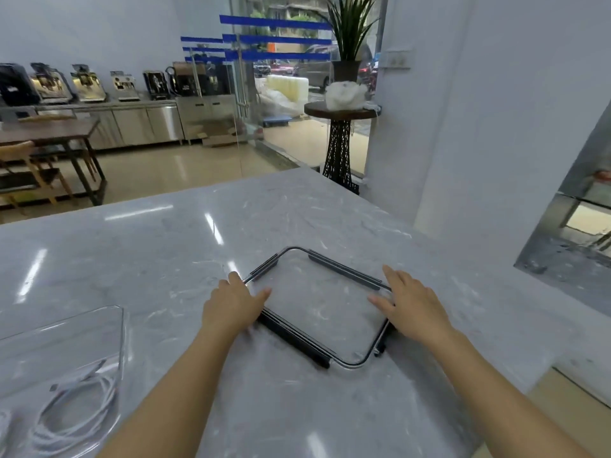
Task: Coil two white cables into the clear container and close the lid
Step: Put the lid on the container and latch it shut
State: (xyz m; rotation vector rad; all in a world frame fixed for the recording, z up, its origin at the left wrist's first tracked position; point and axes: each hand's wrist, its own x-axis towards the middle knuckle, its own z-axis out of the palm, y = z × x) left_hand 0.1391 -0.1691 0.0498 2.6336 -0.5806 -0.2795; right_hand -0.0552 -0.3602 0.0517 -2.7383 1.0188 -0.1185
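Note:
A clear lid (pixel 317 302) with black clip bars along its edges lies flat on the marble counter (pixel 165 259), in front of me. My left hand (pixel 231 307) rests on the lid's left corner, thumb on top and fingers over the rim. My right hand (pixel 410 302) grips the right corner the same way. The clear container (pixel 66 342) stands open at the lower left. White cables (pixel 76 414) lie coiled inside it; how many cannot be told.
The counter ends at a wall (pixel 496 160) on the right, beside a recessed opening (pixel 568 246). Beyond the far edge are a wooden table (pixel 49 133), steel cabinets with coffee machines (pixel 89 84), and a plant stand (pixel 342 140).

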